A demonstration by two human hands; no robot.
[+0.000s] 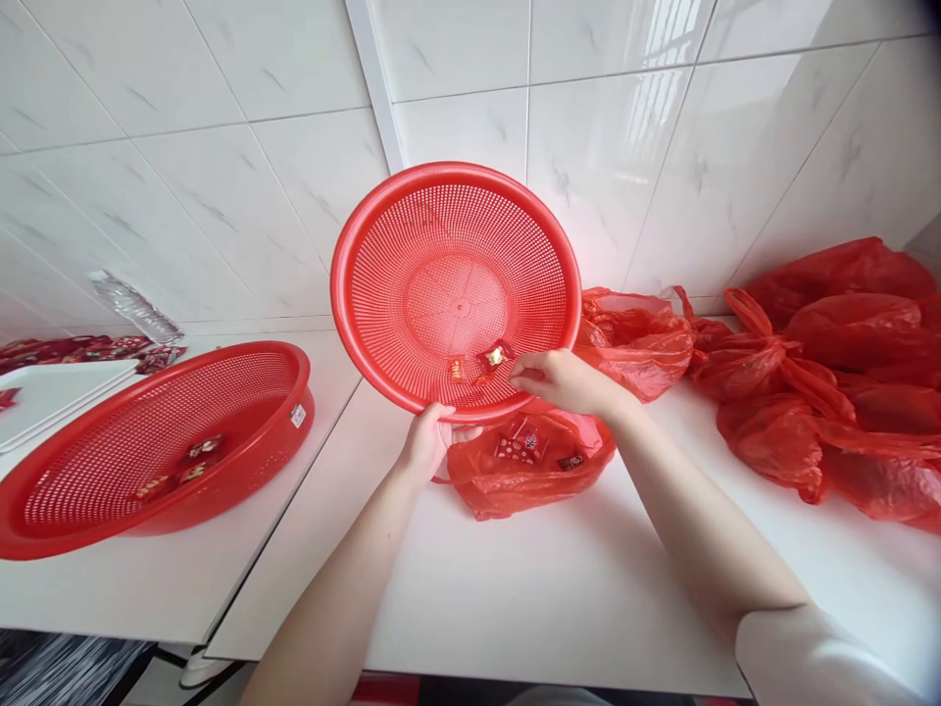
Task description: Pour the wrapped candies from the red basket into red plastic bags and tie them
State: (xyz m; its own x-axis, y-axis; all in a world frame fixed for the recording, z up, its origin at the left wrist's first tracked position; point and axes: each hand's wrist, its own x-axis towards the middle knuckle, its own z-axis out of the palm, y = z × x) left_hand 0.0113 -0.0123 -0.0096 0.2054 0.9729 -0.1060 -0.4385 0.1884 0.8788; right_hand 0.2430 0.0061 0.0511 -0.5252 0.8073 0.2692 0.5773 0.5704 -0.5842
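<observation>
A round red colander [460, 284] is tilted up so that its inside faces the camera. My left hand [430, 441] grips its lower rim, thumb on the rim and fingers below. Low inside the colander lie several small red-and-gold packets [494, 358]. My right hand [548, 380] is at the lower right of the colander, beside these packets, with its fingers curled together; whatever they hold, if anything, is hidden. Under the colander, an open red plastic bag [515, 480] on the white table contains a dotted red packet [520, 443] and a small dark packet [570, 462].
Another red colander [257, 480] with a few packets stands tilted at the left. Beyond it are white trays [66, 387], red packets and a clear plastic piece [136, 304]. Several red bags [853, 392] fill the right side, against the tiled wall.
</observation>
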